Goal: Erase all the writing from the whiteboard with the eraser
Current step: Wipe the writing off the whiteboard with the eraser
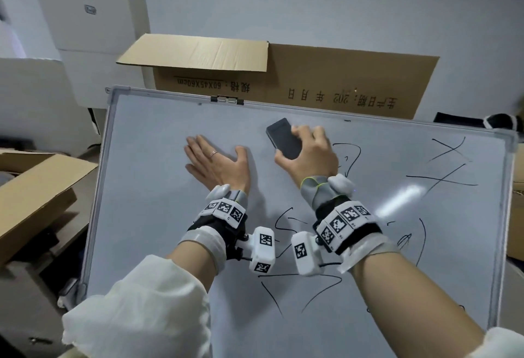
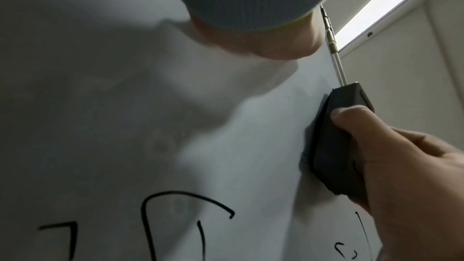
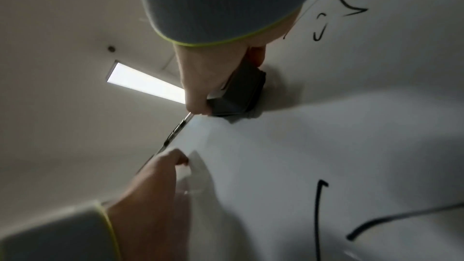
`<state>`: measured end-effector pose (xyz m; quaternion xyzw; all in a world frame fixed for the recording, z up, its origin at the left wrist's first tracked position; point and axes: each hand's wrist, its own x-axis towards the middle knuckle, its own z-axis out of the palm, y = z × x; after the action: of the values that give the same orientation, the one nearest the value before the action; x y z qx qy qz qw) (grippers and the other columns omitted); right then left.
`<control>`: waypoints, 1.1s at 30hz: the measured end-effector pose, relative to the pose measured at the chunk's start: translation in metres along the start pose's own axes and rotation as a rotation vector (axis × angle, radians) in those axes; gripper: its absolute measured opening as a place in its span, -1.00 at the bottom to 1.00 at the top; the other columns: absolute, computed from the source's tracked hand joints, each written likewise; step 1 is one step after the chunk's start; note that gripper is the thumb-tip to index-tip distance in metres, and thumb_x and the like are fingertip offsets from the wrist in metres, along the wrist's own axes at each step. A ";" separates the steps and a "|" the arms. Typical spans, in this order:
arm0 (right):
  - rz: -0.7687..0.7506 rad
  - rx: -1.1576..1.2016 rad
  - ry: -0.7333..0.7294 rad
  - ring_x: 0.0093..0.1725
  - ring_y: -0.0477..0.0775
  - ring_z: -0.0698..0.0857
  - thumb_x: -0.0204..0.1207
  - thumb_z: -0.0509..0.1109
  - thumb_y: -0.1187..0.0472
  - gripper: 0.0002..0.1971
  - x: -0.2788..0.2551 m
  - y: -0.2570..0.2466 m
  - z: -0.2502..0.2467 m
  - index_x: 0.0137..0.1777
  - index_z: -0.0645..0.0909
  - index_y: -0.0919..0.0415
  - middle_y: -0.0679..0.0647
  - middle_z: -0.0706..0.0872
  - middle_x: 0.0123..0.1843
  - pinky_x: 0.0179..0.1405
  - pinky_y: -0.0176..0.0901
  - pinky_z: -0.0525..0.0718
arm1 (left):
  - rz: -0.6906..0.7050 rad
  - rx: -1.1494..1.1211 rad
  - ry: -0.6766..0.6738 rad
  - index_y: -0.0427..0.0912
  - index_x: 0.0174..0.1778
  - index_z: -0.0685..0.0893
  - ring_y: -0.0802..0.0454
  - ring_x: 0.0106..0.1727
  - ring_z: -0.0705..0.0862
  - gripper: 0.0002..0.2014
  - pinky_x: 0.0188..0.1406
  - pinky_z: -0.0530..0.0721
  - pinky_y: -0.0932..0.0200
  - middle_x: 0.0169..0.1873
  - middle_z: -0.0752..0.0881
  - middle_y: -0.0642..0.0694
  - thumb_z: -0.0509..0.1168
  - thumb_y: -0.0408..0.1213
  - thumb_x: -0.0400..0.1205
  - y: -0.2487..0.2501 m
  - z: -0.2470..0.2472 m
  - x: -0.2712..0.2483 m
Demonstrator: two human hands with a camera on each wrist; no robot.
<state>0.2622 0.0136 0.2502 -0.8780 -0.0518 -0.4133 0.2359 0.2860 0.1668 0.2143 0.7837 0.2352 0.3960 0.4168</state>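
Eraser (image 1: 284,139) lay flat against the whiteboard (image 1: 158,216), one dark block, and we saw its long axis run diagonally, the far end pointing up and left toward the board's top edge, the near end tucked into the palm. Our right hand (image 1: 310,153) grasped it, thumb on one long side and fingers curled over the other; the left wrist view showed the felt face touching the surface. Our left hand (image 1: 219,163) lay flat with fingers straight, released, palm pressed on the board just left of the eraser, holding nothing. We counted one eraser, one board and two hands.

The eraser sat near the top frame (image 1: 312,110), just right of the hinge clip (image 1: 226,100), so little room remained above it. Bare board spread to the left and upper left. Black marker strokes (image 1: 445,165) lay to the right and below, some beneath both forearms. A brown cardboard box (image 1: 326,79) stood close behind the top edge, and another box (image 1: 37,187) lay beside the left frame.
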 end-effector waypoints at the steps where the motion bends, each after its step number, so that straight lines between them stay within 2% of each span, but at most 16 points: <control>1: 0.032 0.008 0.016 0.02 0.21 0.68 0.22 0.57 -0.15 -0.49 0.002 0.004 -0.004 0.17 0.63 -0.03 0.09 0.60 0.06 -0.24 -0.07 0.64 | 0.000 0.002 0.005 -0.19 0.71 0.09 -0.04 0.75 -0.05 -0.11 0.71 -0.10 -0.15 0.73 0.04 -0.09 0.26 0.09 0.51 -0.001 0.001 0.000; 5: 0.309 0.009 0.208 0.07 0.21 0.67 0.29 0.52 -0.19 -0.51 0.018 0.049 -0.038 0.16 0.57 -0.02 0.09 0.59 0.12 -0.23 -0.10 0.58 | 0.003 0.004 -0.005 -0.19 0.71 0.10 -0.05 0.75 -0.04 -0.11 0.71 -0.10 -0.13 0.73 0.05 -0.09 0.25 0.09 0.51 0.001 0.005 -0.007; 7: 0.332 -0.023 0.237 0.08 0.22 0.67 0.31 0.52 -0.19 -0.50 0.017 0.056 -0.040 0.18 0.57 0.01 0.10 0.59 0.13 -0.26 -0.11 0.55 | 0.007 0.002 -0.009 -0.20 0.71 0.09 -0.05 0.75 -0.04 -0.12 0.71 -0.11 -0.14 0.73 0.05 -0.09 0.23 0.10 0.51 0.005 0.007 -0.012; 9: 0.207 0.040 0.130 0.04 0.18 0.68 0.27 0.56 -0.17 -0.51 0.003 0.045 -0.028 0.17 0.61 -0.03 0.07 0.61 0.09 -0.20 -0.09 0.64 | 0.007 -0.003 -0.013 -0.20 0.71 0.09 -0.06 0.75 -0.04 -0.11 0.71 -0.12 -0.16 0.73 0.06 -0.10 0.22 0.11 0.51 0.008 0.009 -0.015; 12: -0.063 0.137 -0.200 0.01 0.04 0.71 0.21 0.60 -0.18 -0.45 -0.027 0.027 -0.009 0.23 0.63 -0.17 -0.05 0.61 0.05 -0.10 -0.07 0.71 | 0.000 -0.013 -0.018 -0.18 0.71 0.10 -0.06 0.75 -0.03 -0.10 0.71 -0.11 -0.16 0.73 0.07 -0.09 0.21 0.13 0.49 0.005 0.009 -0.012; 14: -0.145 0.116 -0.251 0.02 0.03 0.71 0.22 0.61 -0.19 -0.45 -0.034 0.026 -0.008 0.25 0.63 -0.20 -0.07 0.61 0.03 -0.12 -0.08 0.71 | 0.014 -0.002 -0.007 -0.16 0.71 0.11 -0.05 0.75 -0.02 -0.10 0.71 -0.09 -0.15 0.73 0.08 -0.07 0.19 0.16 0.48 0.000 0.008 -0.010; 16: -0.130 0.089 -0.163 0.04 0.07 0.70 0.24 0.61 -0.17 -0.46 -0.032 0.036 -0.016 0.25 0.64 -0.16 -0.04 0.63 0.04 -0.10 -0.04 0.71 | 0.031 0.006 -0.007 -0.16 0.71 0.10 -0.03 0.75 -0.01 -0.09 0.71 -0.08 -0.13 0.72 0.08 -0.06 0.18 0.19 0.48 -0.001 0.007 -0.012; 17: -0.067 0.067 -0.075 0.07 0.09 0.69 0.27 0.60 -0.16 -0.48 -0.030 0.045 -0.021 0.25 0.64 -0.13 -0.01 0.64 0.06 -0.09 -0.03 0.72 | 0.037 0.011 -0.012 -0.16 0.71 0.10 -0.03 0.75 -0.01 -0.09 0.71 -0.08 -0.12 0.73 0.08 -0.06 0.17 0.20 0.48 0.000 0.007 -0.015; 20: 0.280 -0.012 0.222 0.16 0.21 0.63 0.35 0.56 -0.17 -0.48 -0.025 0.076 -0.044 0.27 0.59 0.00 0.12 0.61 0.14 -0.14 0.03 0.72 | 0.034 0.012 -0.033 -0.19 0.71 0.07 -0.04 0.75 -0.03 -0.07 0.71 -0.09 -0.13 0.73 0.06 -0.08 0.16 0.21 0.49 0.006 0.007 -0.021; 22: 0.408 -0.032 0.285 0.17 0.24 0.63 0.37 0.54 -0.18 -0.46 -0.030 0.083 -0.050 0.26 0.56 0.04 0.16 0.59 0.15 -0.17 0.06 0.72 | 0.022 0.018 -0.047 -0.22 0.72 0.02 -0.06 0.76 -0.06 -0.04 0.72 -0.11 -0.14 0.73 0.01 -0.12 0.16 0.22 0.48 0.010 0.009 -0.025; 24: 0.319 0.009 0.197 0.10 0.16 0.67 0.33 0.58 -0.18 -0.48 -0.036 0.076 -0.047 0.24 0.58 -0.04 0.07 0.59 0.13 -0.14 -0.02 0.72 | 0.032 0.023 -0.072 -0.25 0.72 -0.05 -0.09 0.76 -0.11 0.00 0.72 -0.14 -0.15 0.74 -0.05 -0.15 0.16 0.23 0.48 0.016 0.013 -0.034; 26: 0.080 0.047 -0.024 0.04 0.01 0.68 0.27 0.61 -0.19 -0.48 -0.043 0.064 -0.041 0.22 0.60 -0.14 -0.06 0.61 0.07 -0.14 -0.13 0.69 | 0.060 0.014 -0.103 -0.26 0.72 -0.10 -0.10 0.75 -0.14 0.02 0.72 -0.16 -0.16 0.74 -0.09 -0.17 0.17 0.23 0.49 0.026 0.017 -0.046; 27: -0.024 0.009 -0.099 0.03 -0.02 0.67 0.26 0.61 -0.20 -0.47 -0.044 0.062 -0.040 0.23 0.61 -0.17 -0.09 0.61 0.05 -0.16 -0.15 0.68 | 0.073 0.007 -0.114 -0.27 0.72 -0.10 -0.11 0.75 -0.14 0.02 0.72 -0.17 -0.15 0.73 -0.09 -0.18 0.18 0.23 0.49 0.032 0.019 -0.052; 28: -0.071 -0.039 -0.106 0.04 -0.02 0.67 0.27 0.60 -0.21 -0.48 -0.042 0.066 -0.042 0.23 0.61 -0.17 -0.09 0.62 0.05 -0.19 -0.14 0.68 | 0.082 0.003 -0.120 -0.27 0.72 -0.10 -0.11 0.75 -0.14 0.02 0.71 -0.18 -0.15 0.73 -0.09 -0.18 0.19 0.23 0.50 0.039 0.020 -0.057; 29: -0.040 -0.073 -0.044 0.06 0.02 0.67 0.28 0.58 -0.22 -0.48 -0.036 0.074 -0.048 0.24 0.61 -0.16 -0.06 0.63 0.07 -0.19 -0.13 0.69 | 0.091 -0.001 -0.118 -0.27 0.72 -0.10 -0.11 0.75 -0.14 0.02 0.71 -0.20 -0.14 0.73 -0.10 -0.18 0.19 0.23 0.50 0.046 0.023 -0.061; 33: 0.412 -0.106 0.240 0.19 0.21 0.63 0.38 0.50 -0.24 -0.49 -0.013 0.122 -0.086 0.25 0.54 -0.05 0.11 0.60 0.15 -0.24 -0.11 0.53 | 0.120 0.003 -0.097 -0.26 0.72 -0.09 -0.11 0.75 -0.15 0.00 0.71 -0.20 -0.14 0.74 -0.10 -0.16 0.19 0.22 0.51 0.063 0.032 -0.064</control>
<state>0.2278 -0.1324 0.2421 -0.8258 0.1784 -0.4599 0.2732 0.2777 0.0729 0.2291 0.8152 0.1679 0.3817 0.4019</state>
